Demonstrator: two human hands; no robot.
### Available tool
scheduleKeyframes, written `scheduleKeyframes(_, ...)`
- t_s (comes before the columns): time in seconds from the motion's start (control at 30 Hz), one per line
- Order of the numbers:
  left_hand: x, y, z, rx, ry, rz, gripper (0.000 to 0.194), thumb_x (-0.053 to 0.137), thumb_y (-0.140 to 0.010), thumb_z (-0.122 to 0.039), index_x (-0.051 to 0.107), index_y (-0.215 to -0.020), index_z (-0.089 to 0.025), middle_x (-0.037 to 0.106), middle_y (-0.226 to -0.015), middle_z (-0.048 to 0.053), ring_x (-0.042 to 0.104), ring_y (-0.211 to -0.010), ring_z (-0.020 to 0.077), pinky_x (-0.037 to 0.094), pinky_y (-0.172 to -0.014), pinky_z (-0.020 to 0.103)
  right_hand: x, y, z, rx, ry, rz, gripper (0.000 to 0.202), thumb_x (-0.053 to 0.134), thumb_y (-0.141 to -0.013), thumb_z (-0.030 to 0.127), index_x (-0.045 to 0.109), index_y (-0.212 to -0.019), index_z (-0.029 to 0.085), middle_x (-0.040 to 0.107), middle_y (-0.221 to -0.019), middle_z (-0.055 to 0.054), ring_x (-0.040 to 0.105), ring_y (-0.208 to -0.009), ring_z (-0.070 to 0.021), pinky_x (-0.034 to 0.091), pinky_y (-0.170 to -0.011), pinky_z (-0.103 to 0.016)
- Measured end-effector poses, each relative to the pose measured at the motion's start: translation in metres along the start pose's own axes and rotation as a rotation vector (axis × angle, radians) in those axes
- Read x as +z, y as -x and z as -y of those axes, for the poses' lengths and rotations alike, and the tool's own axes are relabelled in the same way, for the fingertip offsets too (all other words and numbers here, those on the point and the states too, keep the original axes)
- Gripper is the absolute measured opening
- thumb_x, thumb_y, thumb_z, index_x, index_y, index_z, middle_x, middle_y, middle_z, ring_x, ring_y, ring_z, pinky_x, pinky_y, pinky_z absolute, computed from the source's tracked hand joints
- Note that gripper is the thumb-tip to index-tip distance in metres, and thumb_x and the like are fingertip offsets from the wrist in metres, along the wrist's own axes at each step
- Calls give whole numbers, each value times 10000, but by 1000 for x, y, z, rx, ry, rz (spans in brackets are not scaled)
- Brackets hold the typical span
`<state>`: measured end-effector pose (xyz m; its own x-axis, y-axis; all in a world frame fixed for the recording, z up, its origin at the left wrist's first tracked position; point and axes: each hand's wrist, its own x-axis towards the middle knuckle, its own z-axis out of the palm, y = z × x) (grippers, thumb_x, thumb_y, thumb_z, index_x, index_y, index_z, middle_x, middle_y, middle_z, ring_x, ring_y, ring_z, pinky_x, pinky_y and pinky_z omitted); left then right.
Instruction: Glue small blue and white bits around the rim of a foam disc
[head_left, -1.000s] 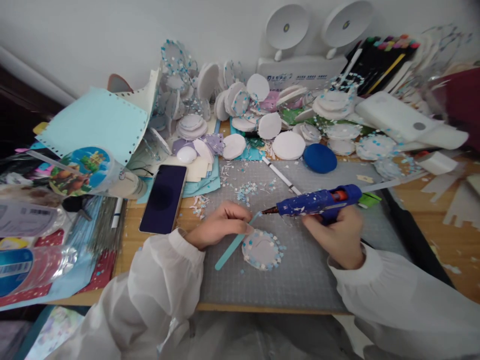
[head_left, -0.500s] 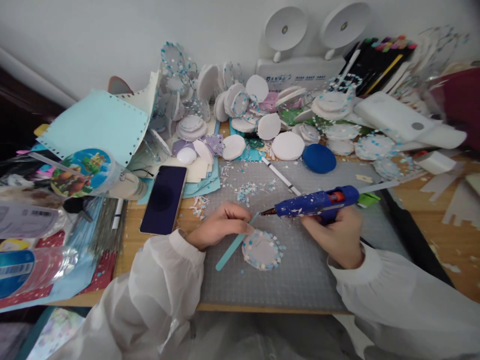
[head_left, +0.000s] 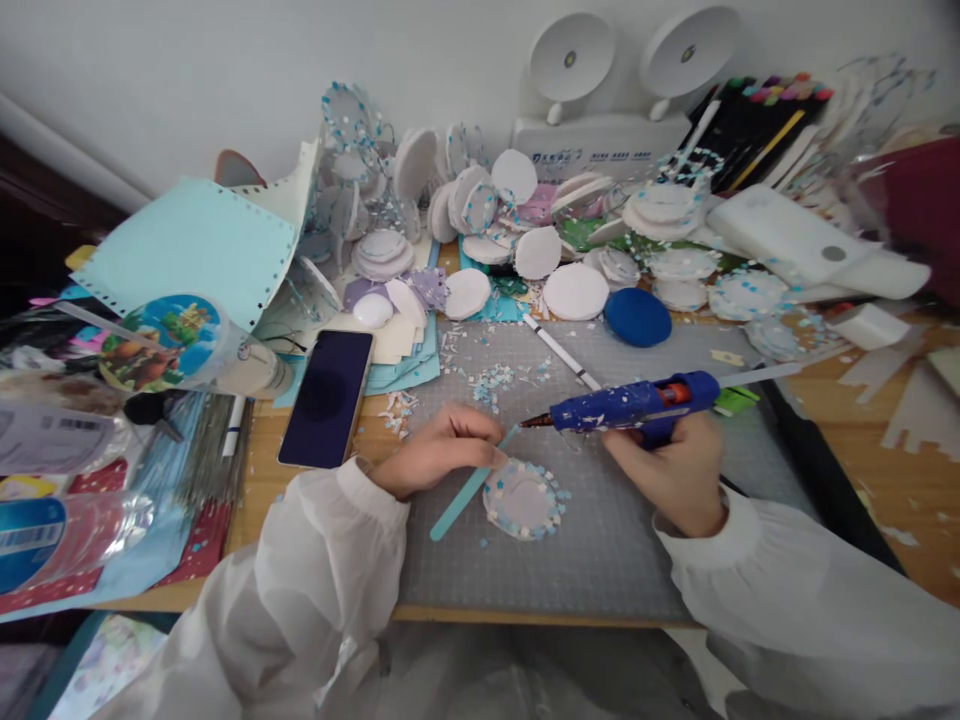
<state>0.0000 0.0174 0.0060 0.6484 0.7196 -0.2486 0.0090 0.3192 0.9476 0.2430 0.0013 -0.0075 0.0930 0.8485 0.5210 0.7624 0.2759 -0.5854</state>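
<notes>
Head: glue gun (head_left: 626, 408) held; straw (head_left: 94, 322) in cup (head_left: 196, 348).

Dim, even, greyish light covers the grey gridded cutting mat (head_left: 600, 580), leaving soft shadows. Left of the mat, a clear plastic bottle with a blue label (head_left: 90, 535) catches small glints; right of it, white fringed paper strips (head_left: 921, 412) look stretched and blurred. Beyond the mat, the plain pale wall (head_left: 225, 70) appears dull grey.

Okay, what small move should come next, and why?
Perhaps ease the blue glue gun back slightly with the right hand: its nozzle sits close to the far end of the teal stick in the left hand; backing off should free that stick to reach the decorated disc nearby.
</notes>
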Motion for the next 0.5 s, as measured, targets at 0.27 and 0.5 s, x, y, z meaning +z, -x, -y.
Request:
scheduleKeyframes(0.27, 0, 0, 0, 7, 6, -13, 349, 634, -657, -275, 383, -444, -159, 305, -476, -55, 294, -472, 70, 195, -475, 254, -2, -6, -5, 33, 112, -12, 190, 670, -634, 358, 540, -590, 226, 539, -474, 16, 511, -426, -168, 425, -480, -302)
scheduleKeyframes(0.5, 1, 0, 0, 7, 25, -14, 353, 627, -659, -269, 373, -440, -161, 298, -468, -60, 283, -460, 66, 194, -457, 244, -37, 2, -45, 97, 270, -107, 390, 630, -714, 531, 628, -895, 186, 682, -752, -92, 666, -705, -273, 483, -615, -349)
